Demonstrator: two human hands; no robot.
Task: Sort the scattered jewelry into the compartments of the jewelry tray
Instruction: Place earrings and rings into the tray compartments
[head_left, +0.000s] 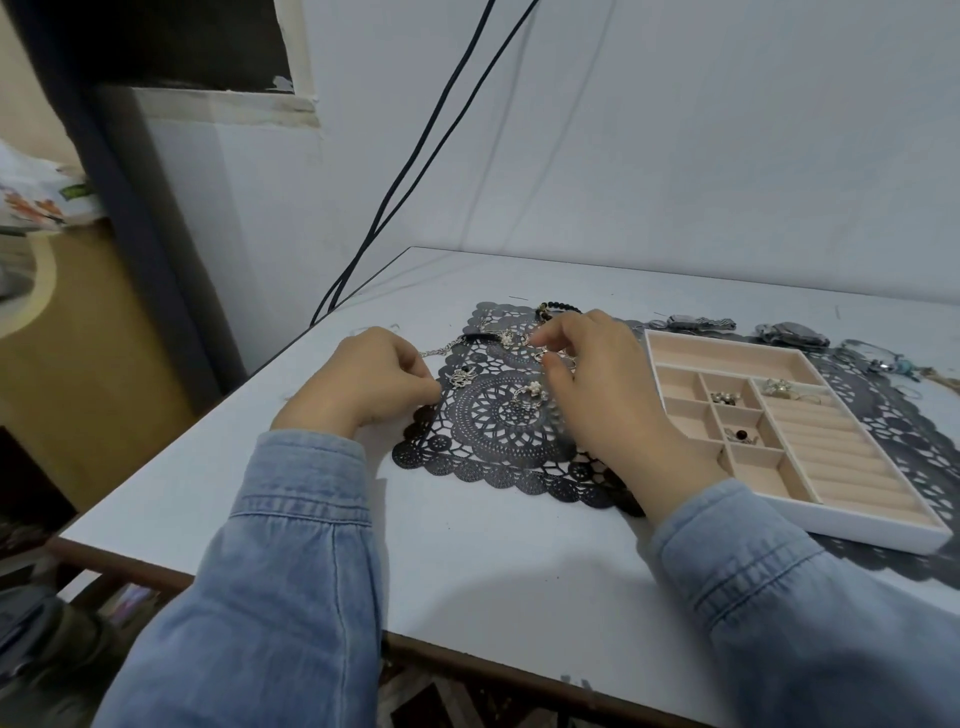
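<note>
White table (467, 571) carries black lace mat (483, 431). Jewelry tray (857, 525) sits at right, w/ small pieces in 3 compartments. L hand (363, 379): fingers curled at mat's left edge, beside silver chain (441, 349); grip cannot be told. R hand (592, 384): fingers curled over scattered jewelry (524, 395) mid-mat; pinch unclear.

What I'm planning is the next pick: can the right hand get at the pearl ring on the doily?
Probably yes. The pearl ring lies uncovered on the black doily, just beside the fingers of the right hand, nothing between them. Whether that hand already holds something is unclear.
</note>
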